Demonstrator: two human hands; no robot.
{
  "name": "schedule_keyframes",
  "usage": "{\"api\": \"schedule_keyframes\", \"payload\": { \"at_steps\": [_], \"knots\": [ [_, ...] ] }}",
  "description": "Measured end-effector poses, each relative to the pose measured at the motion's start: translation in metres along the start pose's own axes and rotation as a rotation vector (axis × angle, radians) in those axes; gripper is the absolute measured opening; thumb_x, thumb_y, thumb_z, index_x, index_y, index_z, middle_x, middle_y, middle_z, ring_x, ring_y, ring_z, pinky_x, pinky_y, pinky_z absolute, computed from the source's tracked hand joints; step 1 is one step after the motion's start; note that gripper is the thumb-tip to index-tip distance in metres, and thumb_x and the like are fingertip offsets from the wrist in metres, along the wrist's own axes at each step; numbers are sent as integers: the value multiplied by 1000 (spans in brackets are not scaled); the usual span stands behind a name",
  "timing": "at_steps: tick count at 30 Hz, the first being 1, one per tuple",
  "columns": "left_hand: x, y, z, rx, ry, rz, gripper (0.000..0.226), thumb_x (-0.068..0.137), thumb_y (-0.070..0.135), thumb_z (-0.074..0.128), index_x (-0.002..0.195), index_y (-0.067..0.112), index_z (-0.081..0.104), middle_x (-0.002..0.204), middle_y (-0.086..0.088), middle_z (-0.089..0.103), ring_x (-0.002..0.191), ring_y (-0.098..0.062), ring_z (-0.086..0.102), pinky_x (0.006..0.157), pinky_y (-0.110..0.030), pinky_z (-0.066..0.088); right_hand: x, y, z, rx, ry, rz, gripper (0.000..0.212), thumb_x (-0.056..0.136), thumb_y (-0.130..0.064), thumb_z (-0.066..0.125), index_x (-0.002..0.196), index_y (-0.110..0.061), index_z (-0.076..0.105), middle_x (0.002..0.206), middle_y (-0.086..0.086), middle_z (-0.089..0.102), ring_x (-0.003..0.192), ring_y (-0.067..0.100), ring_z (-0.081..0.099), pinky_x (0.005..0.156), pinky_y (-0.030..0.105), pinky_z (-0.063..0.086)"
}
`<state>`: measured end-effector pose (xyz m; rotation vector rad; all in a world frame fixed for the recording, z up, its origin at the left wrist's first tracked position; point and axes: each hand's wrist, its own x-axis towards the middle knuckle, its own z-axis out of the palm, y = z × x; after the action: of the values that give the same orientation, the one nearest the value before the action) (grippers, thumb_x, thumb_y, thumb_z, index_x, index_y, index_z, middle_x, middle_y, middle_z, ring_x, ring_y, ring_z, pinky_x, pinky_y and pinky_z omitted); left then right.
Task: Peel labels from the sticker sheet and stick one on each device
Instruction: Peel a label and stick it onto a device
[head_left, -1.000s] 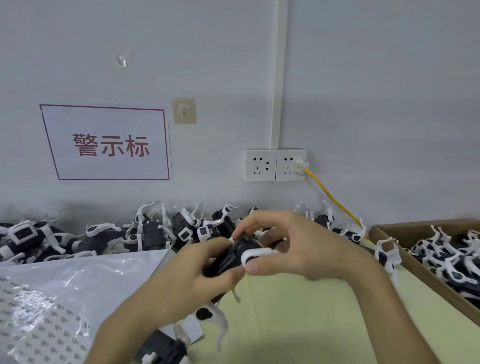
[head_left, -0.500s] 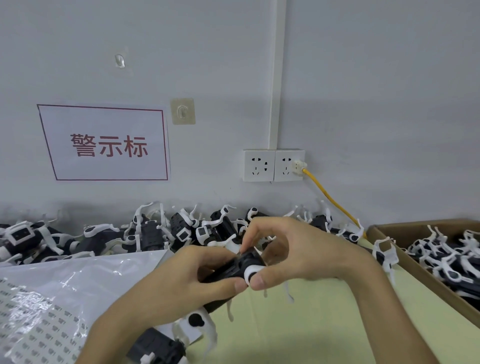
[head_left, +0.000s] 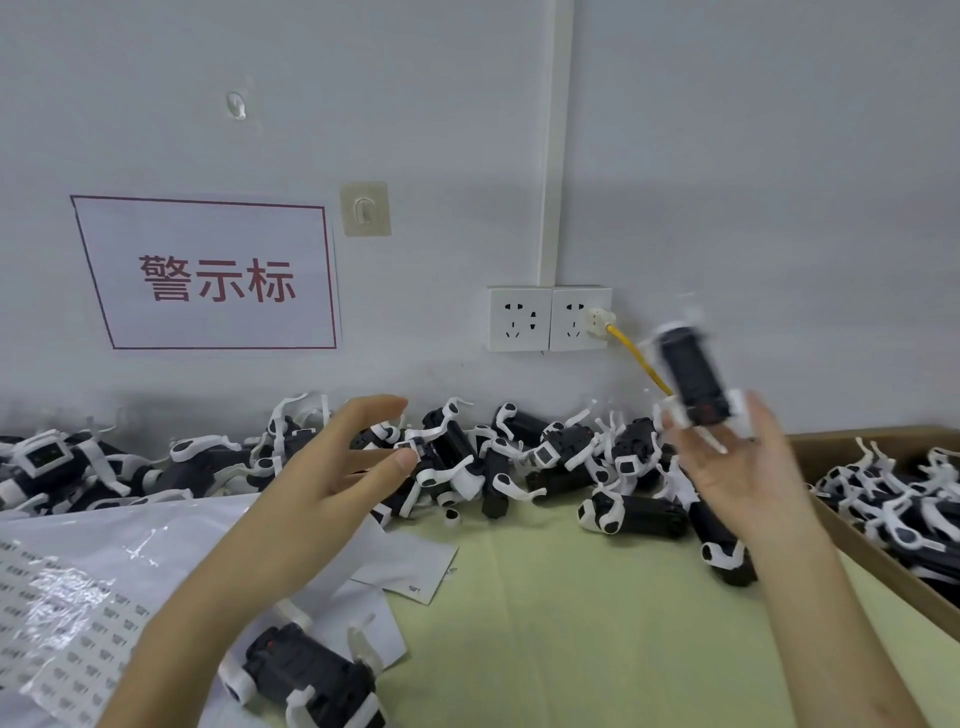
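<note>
A pale green table (head_left: 571, 623) lies bare between the forearms, hemmed by a device pile (head_left: 519, 462) along the wall and a cardboard box (head_left: 883, 566) at right. The sticker sheet (head_left: 67, 623) lies at lower left. The left hand (head_left: 332, 483) hovers spread and empty. The right hand (head_left: 737, 467), palm up with fingers loose, touches at most the base of a blurred black device (head_left: 693, 379), long axis near upright.

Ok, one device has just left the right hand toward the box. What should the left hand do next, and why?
Probably bring the left hand onto a device in the pile by the wall. It is open and empty, fingers already spread toward that heap. The right hand is open too, with the blurred device above its fingers, next to the cardboard box. A fresh device is needed before the sticker sheet.
</note>
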<state>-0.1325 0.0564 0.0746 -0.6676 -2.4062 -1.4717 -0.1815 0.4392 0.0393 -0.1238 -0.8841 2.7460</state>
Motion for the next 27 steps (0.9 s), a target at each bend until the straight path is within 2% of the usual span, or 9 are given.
{"api": "schedule_keyframes", "payload": {
  "at_steps": [2,5,9,13,17,19,22,25,27],
  "knots": [
    [0,-2,-1,8,-17,-24,46,86,58,57,131,49,53,136,37,53,120,11,59,98,-19,46,6,-13,-24,336,19,-116,59,100,-50,52,138,-5,48,134,23,63,114,36,69,87,44,59],
    [0,-4,-2,36,-12,-76,47,85,56,57,131,50,53,137,33,55,126,8,55,108,-29,44,10,-23,-45,347,49,-185,51,106,-50,34,136,-13,52,132,20,65,118,36,67,94,44,52],
    [0,-9,-7,109,32,-159,48,88,53,58,135,45,52,138,29,54,127,3,54,110,-34,43,10,-10,-26,-18,59,-153,35,105,-36,40,121,-17,65,126,6,71,110,21,71,88,32,52],
    [4,-18,-13,170,113,-259,44,99,35,61,142,33,49,140,18,53,127,-9,55,100,-30,41,3,26,27,-371,-64,-113,20,103,-22,47,106,-17,66,95,2,75,84,16,74,80,27,54],
    [5,-31,-23,359,192,-348,44,98,27,64,140,24,51,128,15,59,119,4,56,93,-18,42,-15,86,71,-816,-182,-133,17,101,-10,54,102,-17,69,96,9,76,72,16,74,64,23,58],
    [3,-39,-32,589,130,-445,56,97,36,64,148,25,45,147,5,52,134,-14,49,106,-34,42,-24,122,83,-1046,-291,-165,17,96,-10,63,107,-22,69,106,7,74,77,14,73,69,24,56],
    [0,-48,-39,653,-31,-569,57,97,46,62,148,27,45,154,-1,46,139,-23,44,112,-44,40,-25,173,92,-1413,-464,-333,46,87,-22,75,129,-30,58,126,-8,61,100,8,64,87,27,51],
    [0,-50,-39,630,-68,-546,54,99,46,60,146,24,49,154,-1,47,140,-23,44,114,-44,38,-16,210,99,-1833,-364,-606,72,82,-43,75,144,-28,44,139,-7,52,130,17,46,108,39,33],
    [0,-49,-37,633,-58,-515,53,99,46,59,146,23,49,153,0,47,141,-22,42,114,-44,37,-8,224,102,-1995,-279,-674,74,81,-54,71,144,-27,41,137,-6,56,130,21,46,109,40,25]
  ]
}}
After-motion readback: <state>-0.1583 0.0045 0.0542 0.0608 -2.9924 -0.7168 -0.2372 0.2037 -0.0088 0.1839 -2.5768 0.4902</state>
